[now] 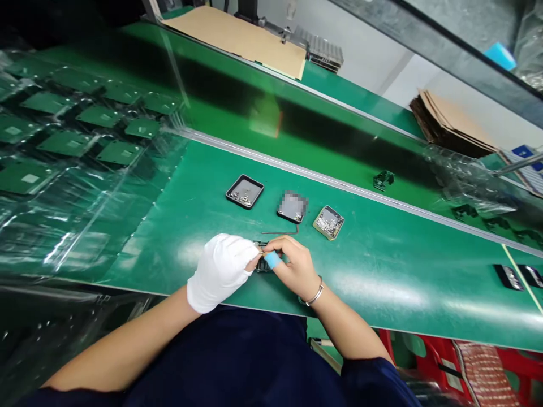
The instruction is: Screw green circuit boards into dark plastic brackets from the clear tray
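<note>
My left hand (224, 265), in a white glove with bare fingertips showing, is closed in a pinch near the bench's front edge. Opposite it, my right hand (294, 260) is bare, with blue tape round the thumb, and its fingers are pinched too. A tiny brass-coloured metal piece (262, 252) shows where the fingertips of both hands meet; its exact kind is too small to tell. Directly beneath lies a dark, slotted part (263, 265), mostly covered by my hands. An L-shaped hex key (280, 232) rests on the bench just beyond them.
Beyond my hands stand a black tray of small metal parts (245, 192), a second tray (292, 207), partly blurred, and a yellowish tray of shiny hardware (329, 222). Plastic blister trays with green boards (68, 144) fill the left. Dark parts (509, 277) lie far right. A metal rail (297, 175) runs behind.
</note>
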Tool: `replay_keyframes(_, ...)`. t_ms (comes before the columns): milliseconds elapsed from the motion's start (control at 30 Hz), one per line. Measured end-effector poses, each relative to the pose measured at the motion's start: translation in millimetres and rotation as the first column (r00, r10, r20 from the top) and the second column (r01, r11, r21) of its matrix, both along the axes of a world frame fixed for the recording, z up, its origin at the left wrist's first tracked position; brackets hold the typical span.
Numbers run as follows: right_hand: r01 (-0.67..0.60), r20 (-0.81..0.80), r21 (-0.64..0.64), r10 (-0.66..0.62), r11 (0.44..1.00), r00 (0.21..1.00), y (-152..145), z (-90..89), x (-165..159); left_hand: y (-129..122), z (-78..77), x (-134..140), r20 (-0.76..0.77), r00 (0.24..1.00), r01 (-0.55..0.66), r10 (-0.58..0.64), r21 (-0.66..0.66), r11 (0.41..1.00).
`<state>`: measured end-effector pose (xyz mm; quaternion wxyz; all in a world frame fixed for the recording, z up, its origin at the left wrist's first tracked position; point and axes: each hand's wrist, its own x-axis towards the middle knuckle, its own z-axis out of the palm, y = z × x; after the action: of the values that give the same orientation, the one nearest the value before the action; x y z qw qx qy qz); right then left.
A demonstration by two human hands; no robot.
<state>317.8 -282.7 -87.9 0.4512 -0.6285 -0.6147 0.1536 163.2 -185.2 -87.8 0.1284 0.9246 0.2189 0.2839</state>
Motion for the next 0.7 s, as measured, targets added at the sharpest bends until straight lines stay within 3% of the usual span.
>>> replay_keyframes(100, 0.063, 0.011, -0.046, -0.062, 0.997, 0.998, 4, -5.7, 5, 6, -9.6, 0, 0.085, 0.996, 0.002, 0.021, -0.262, 0.965)
replay_keyframes(200, 0.040, 0.027, -0.044, -0.038, 0.998, 0.999, 9, -11.8, 5, 11, -19.9, 3, 0.095, 0.995, 0.085, -0.037, -0.577, 0.812)
replay_keyframes(267, 0.022, 0.065, -0.048, -0.019, 0.999, 0.998, 11, -15.9, 4, 12, -24.6, 5, 0.088, 0.992, 0.123, -0.086, -0.683, 0.720)
replay_keyframes(367, 0.018, 0.094, -0.068, -0.012, 0.998, 0.996, 11, -20.6, 2, 11, -26.8, 8, 0.086, 0.992, 0.125, -0.091, -0.722, 0.681)
replay_keyframes(700, -0.006, 0.107, -0.038, 0.010, 0.999, 0.994, 9, -24.5, 3, 10, -24.4, 8, 0.087, 0.992, 0.126, -0.092, -0.733, 0.669)
